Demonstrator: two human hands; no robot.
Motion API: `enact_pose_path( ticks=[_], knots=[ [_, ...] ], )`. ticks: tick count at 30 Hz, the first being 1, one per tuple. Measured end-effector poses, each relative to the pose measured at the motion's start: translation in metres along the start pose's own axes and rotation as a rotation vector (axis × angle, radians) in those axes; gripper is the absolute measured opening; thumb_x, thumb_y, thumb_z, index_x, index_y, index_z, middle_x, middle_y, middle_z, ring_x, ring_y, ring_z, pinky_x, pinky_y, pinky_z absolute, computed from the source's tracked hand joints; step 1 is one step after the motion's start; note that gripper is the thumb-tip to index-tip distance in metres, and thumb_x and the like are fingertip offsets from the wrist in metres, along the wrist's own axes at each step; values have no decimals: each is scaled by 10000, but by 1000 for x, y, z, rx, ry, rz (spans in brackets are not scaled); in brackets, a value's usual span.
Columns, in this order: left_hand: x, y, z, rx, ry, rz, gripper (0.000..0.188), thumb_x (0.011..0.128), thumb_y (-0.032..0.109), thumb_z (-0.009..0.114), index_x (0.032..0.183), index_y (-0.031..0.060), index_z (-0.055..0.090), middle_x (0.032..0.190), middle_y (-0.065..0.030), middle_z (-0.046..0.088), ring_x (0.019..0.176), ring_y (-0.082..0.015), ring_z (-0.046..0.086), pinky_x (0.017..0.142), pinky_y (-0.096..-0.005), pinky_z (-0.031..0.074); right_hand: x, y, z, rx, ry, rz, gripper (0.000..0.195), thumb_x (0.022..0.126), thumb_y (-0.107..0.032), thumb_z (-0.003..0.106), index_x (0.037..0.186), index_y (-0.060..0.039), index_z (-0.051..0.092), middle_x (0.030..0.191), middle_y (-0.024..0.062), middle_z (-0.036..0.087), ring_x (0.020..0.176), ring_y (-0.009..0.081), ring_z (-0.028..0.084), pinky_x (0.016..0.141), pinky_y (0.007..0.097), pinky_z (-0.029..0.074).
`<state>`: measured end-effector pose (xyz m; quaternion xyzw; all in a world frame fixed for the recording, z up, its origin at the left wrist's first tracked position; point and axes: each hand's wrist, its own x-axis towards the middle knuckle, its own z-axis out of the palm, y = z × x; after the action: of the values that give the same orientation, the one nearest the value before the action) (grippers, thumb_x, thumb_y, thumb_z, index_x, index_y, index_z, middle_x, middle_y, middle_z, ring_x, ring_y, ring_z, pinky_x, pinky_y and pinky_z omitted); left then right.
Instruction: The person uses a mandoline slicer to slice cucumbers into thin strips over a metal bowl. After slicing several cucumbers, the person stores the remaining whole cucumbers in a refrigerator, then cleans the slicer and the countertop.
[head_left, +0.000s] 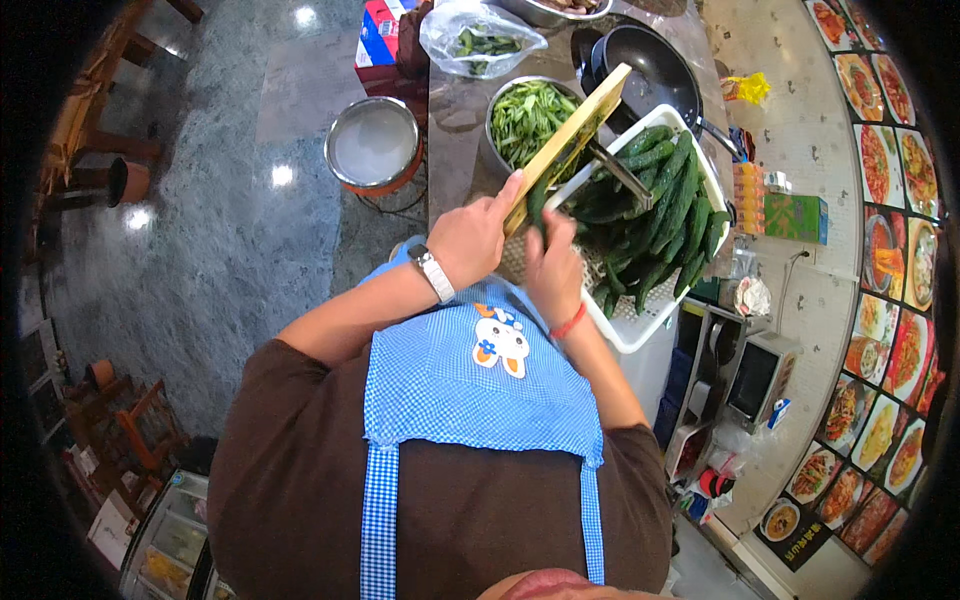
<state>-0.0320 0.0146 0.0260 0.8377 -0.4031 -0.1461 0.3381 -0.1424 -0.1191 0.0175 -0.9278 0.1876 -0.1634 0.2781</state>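
A yellow wooden board (574, 135) stands tilted, its far end over a metal bowl of cut green strips (531, 116). My left hand (474, 229) grips its near end, index finger along the edge. My right hand (553, 262), slightly blurred, has its fingers on a dark green cucumber (536, 201) against the board's right face. Right of the board, a white plastic basket (636, 341) holds many whole cucumbers (675, 195). A metal bar or handle (622, 174) juts from beside the board over the basket; its kind is unclear.
Black frying pans (652, 71) lie beyond the basket. A clear plastic bag with green vegetables (484, 45) and a metal basin (562, 9) stand at the table's far end. On the left, near floor level, is a round metal-rimmed pot (373, 144). A microwave (761, 375) stands at the right.
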Motion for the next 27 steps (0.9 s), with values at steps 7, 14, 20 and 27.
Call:
enact_pose_path(
  ticks=[7, 14, 20, 27],
  knots=[
    [0, 5, -3, 43, -26, -16, 796, 792, 60, 578, 1505, 103, 227, 887, -178, 637, 681, -365, 633, 583, -459, 528, 18, 36, 14, -20, 15, 101, 439, 933, -269, 567, 1254, -12, 415, 997, 269, 655, 782, 447, 649, 644, 514, 520],
    [-5, 15, 2, 101, 1, 44, 777, 803, 75, 562, 1508, 91, 236, 849, -137, 607, 615, -330, 617, 529, -440, 515, 55, 48, 4, -40, 54, 244, 358, 971, -246, 502, 1230, -11, 424, 984, 275, 655, 839, 455, 639, 689, 510, 510],
    [-6, 12, 2, 109, -2, 27, 769, 823, 97, 540, 1514, 68, 203, 842, -141, 607, 628, -322, 630, 523, -427, 520, -6, 8, 10, 50, -35, 94, 401, 951, -166, 543, 1287, 6, 406, 1092, 296, 620, 941, 443, 637, 777, 471, 515],
    [-5, 12, -1, 109, 6, 40, 780, 807, 73, 564, 1509, 76, 222, 822, -143, 608, 610, -325, 628, 525, -434, 521, 37, 47, 20, 34, 33, 263, 422, 953, -230, 546, 1270, 8, 401, 1100, 288, 620, 917, 458, 631, 741, 495, 517]
  ],
)
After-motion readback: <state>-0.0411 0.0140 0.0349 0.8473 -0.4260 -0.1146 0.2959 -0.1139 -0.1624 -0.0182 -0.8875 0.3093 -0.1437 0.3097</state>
